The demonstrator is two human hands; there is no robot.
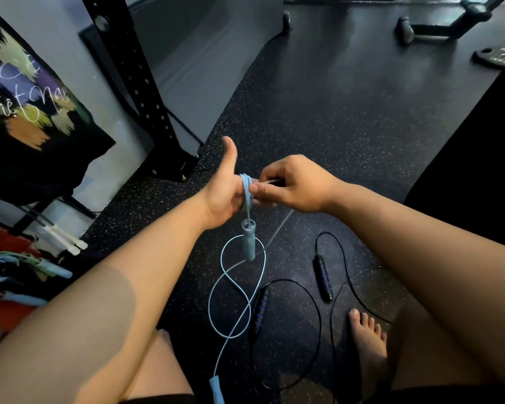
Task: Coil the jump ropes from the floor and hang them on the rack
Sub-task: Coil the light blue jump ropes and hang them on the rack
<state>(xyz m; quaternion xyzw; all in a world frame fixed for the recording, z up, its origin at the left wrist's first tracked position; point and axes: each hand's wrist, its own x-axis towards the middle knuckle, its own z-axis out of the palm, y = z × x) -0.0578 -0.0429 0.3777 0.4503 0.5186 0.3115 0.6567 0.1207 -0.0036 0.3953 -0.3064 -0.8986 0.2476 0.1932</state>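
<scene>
**On the Gym Floor: Light Blue Rope, Coiling Status**

Above the speckled floor (347,126), the left hand (222,193) was held out with its thumb raised clear and its fingers extended, partly hidden behind the right hand (295,185). Several turns of the light blue jump rope (247,188) were wound around those fingers. The right hand pinched the rope between thumb and fingertips, just beside the coil.

One blue handle (249,240) hung below the left hand. The rest of the rope lay on the floor in a figure-eight and ended at the second blue handle (216,387) near the bottom edge.

A black jump rope (322,278) with purple-banded handles lay uncoiled beside it, near a bare foot (368,333). The black rack upright (137,83) stood to the left, and more ropes (27,265) lay bundled at lower left.
</scene>
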